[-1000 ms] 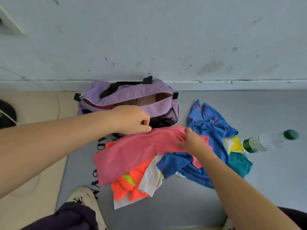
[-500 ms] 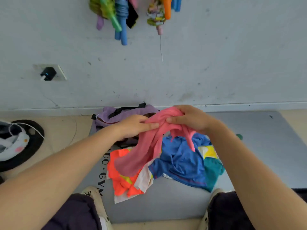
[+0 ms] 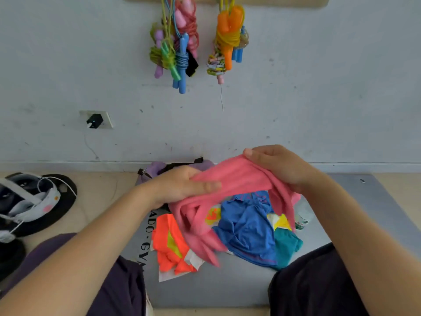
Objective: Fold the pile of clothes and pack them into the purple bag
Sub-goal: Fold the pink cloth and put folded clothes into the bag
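head view: left hand and right hand both grip a bunched pink fabric garment, lifted above the crumpled blue shirt at 6 o'clock.

On the grey mat we read black capital letters running along its left edge: "ADO", a dot, then "GYM", partly hidden by the arm and leg. The blue shirt's pink print is illegible to us.
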`<move>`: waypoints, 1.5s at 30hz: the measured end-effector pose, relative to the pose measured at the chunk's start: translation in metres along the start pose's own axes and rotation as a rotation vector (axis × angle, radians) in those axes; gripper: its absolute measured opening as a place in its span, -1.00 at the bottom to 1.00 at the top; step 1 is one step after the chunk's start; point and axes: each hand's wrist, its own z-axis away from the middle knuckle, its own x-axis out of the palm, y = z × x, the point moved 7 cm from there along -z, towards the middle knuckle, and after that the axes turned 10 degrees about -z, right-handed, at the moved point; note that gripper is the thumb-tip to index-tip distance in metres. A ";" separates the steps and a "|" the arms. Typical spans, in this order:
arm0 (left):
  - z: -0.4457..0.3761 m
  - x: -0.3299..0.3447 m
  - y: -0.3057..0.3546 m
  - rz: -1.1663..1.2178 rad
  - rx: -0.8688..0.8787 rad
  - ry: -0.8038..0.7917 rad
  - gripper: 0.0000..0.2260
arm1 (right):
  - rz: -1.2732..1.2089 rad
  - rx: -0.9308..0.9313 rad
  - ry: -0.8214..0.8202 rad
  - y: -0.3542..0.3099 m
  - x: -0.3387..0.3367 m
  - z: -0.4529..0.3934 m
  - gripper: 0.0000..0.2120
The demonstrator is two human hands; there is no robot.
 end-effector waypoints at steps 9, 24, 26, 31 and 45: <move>-0.010 0.011 -0.026 0.575 -0.053 0.194 -0.76 | 0.226 -0.139 0.264 0.011 0.020 -0.002 -0.68; -0.012 0.014 -0.016 0.557 0.082 0.257 -0.73 | -0.287 0.066 0.090 0.028 0.058 -0.003 -0.64; -0.013 0.015 -0.019 0.517 0.086 0.258 -0.72 | -0.334 0.071 0.081 0.028 0.058 -0.002 -0.78; -0.013 0.017 -0.020 0.420 0.054 0.195 -0.73 | -0.306 0.084 0.055 0.030 0.056 0.000 -0.86; 0.007 0.003 0.011 0.090 0.144 0.171 -0.94 | -0.077 -0.073 -0.164 0.000 0.067 0.011 -0.91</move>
